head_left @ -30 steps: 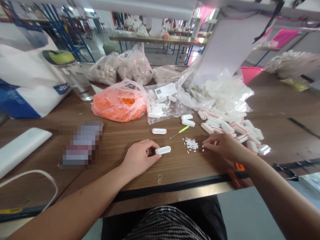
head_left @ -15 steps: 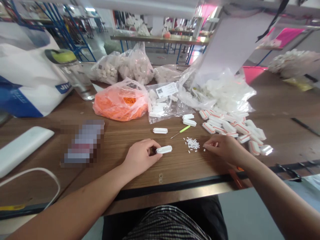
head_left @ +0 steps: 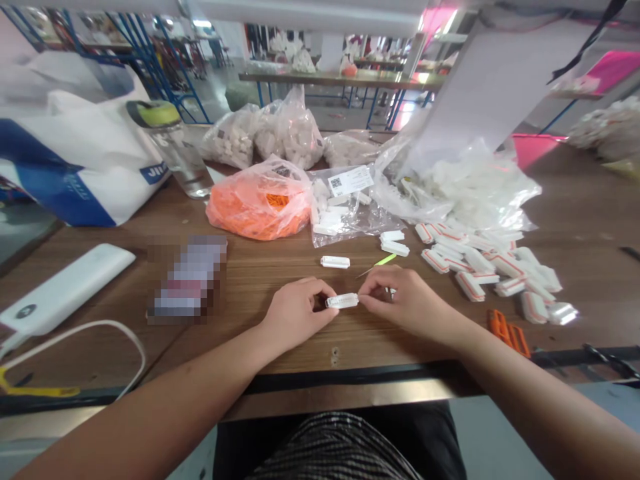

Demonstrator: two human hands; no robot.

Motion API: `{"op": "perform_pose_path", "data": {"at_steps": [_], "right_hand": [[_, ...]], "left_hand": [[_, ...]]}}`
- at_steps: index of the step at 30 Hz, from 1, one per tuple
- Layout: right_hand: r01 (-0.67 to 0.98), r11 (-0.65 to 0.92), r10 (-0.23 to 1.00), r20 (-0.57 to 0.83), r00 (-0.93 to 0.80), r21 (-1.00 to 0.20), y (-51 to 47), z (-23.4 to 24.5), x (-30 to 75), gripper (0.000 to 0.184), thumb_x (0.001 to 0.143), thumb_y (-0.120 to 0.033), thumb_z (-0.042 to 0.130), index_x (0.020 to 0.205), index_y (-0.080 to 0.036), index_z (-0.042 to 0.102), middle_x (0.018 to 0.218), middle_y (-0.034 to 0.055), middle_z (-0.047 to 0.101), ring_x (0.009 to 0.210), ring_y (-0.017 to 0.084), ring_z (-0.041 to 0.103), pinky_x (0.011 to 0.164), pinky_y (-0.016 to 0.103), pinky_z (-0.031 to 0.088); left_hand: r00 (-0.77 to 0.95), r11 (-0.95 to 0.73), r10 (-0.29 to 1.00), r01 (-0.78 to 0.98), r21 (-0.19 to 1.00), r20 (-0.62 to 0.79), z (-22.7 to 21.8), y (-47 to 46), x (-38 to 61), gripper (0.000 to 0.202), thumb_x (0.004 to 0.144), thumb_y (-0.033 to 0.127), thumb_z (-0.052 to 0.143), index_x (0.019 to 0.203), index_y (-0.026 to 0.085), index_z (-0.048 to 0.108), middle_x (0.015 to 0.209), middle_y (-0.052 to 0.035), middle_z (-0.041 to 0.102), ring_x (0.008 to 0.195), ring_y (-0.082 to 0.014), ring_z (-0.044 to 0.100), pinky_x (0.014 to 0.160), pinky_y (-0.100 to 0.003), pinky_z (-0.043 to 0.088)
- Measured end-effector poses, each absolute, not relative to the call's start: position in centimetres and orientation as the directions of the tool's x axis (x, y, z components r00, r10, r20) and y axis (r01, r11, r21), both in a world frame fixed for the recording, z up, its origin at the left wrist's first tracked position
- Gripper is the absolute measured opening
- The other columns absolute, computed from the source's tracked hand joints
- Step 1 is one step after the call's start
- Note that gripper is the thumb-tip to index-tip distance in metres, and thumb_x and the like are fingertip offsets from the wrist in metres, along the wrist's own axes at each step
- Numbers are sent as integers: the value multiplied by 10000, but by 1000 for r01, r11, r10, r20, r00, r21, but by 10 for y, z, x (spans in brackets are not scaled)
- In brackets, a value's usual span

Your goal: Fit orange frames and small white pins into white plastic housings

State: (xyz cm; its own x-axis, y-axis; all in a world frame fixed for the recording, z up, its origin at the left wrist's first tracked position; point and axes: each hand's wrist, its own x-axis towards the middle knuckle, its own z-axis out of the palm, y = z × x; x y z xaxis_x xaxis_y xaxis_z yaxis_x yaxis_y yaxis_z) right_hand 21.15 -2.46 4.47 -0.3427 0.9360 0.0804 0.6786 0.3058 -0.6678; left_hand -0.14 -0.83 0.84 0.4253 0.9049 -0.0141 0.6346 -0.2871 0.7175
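My left hand (head_left: 296, 313) pinches a small white plastic connector (head_left: 342, 301) just above the brown table (head_left: 270, 273). My right hand (head_left: 407, 301) has its fingertips pinched together at the connector's right end; what they hold is too small to make out. A thin green-handled tool (head_left: 376, 264) lies just behind my right hand, which hides the small pile of white bits. A second white connector (head_left: 335, 262) lies a little farther back.
A heap of white-and-orange connectors (head_left: 493, 267) spreads at the right. Behind lie an orange-filled bag (head_left: 263, 203), clear bags of white parts (head_left: 340, 207), a bottle (head_left: 183, 157) and a blue-white bag (head_left: 75, 167). A white power bank (head_left: 65, 287) with cable sits left; orange pieces (head_left: 507, 330) lie near the front edge.
My right hand left the pile of small white bits and moved left to the connector's right end. My left hand kept hold of the connector. The camera shifted slightly.
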Motion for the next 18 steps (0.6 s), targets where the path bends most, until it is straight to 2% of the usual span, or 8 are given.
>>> {"op": "perform_pose_path", "data": {"at_steps": [6, 12, 18], "right_hand": [[695, 470, 867, 136, -480, -544, -10, 33, 199, 110, 779, -158, 598, 681, -185, 639, 691, 5, 635, 662, 133, 561, 749, 342, 402], [702, 535, 833, 158, -529, -471, -9, 34, 198, 121, 780, -148, 583, 672, -181, 628, 663, -2, 617, 635, 127, 540, 718, 335, 369], [695, 558, 822, 188, -537, -453, -10, 33, 196, 120, 776, -134, 579, 672, -172, 624, 648, -6, 600, 627, 125, 531, 715, 331, 354]], "left_hand": [[433, -299, 902, 631, 716, -5, 10, -9, -1, 123, 726, 268, 665, 840, 239, 700, 643, 44, 546, 574, -115, 480, 590, -255, 374], [428, -290, 903, 640, 711, -18, 11, -9, 0, 117, 722, 247, 671, 835, 235, 697, 651, 44, 547, 573, -114, 475, 598, -260, 372], [427, -293, 904, 642, 709, -13, 11, -9, 0, 118, 725, 255, 674, 839, 235, 696, 653, 45, 549, 574, -114, 474, 590, -256, 368]]}}
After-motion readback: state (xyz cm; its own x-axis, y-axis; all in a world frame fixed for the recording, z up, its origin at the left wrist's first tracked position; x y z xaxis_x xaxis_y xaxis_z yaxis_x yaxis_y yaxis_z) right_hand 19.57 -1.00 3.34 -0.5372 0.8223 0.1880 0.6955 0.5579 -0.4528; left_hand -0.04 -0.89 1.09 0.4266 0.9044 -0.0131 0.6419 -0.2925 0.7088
